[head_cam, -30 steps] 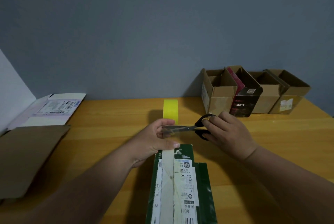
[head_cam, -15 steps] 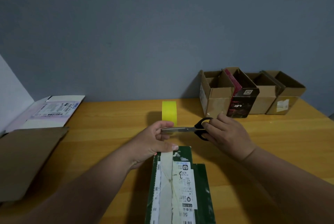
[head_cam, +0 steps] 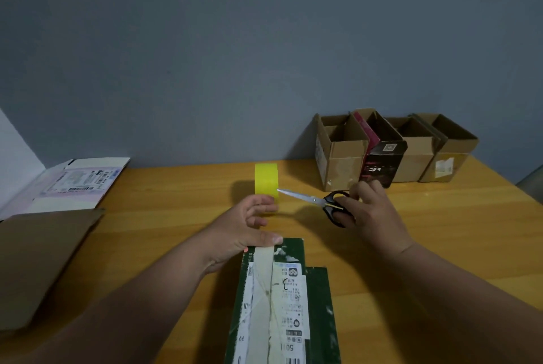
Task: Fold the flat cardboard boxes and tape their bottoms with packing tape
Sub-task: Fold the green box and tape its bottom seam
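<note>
At the near edge of the wooden table point(head_cam: 440, 246), a green box point(head_cam: 293, 305) lies with a pale tape strip point(head_cam: 261, 290) run along its bottom seam; the left hand point(head_cam: 241, 228) presses its thumb on the strip's far end, its other fingers loosely curled near the yellow tape roll point(head_cam: 266, 180), which stands just beyond, toward the table's far edge; the right hand point(head_cam: 373, 211), fingers hooked through the black handles, holds the scissors point(head_cam: 317, 202), blades together, now swung off to the right and clear of the left hand, where half a second ago they crossed just above its fingers; that suggests the strip has been cut free, so smoothing down its end would likely finish this box; four folded boxes point(head_cam: 393, 149) line the far right corner; flat cardboard point(head_cam: 44, 260) and a flat white box point(head_cam: 76, 184) wait along the left edge.
</note>
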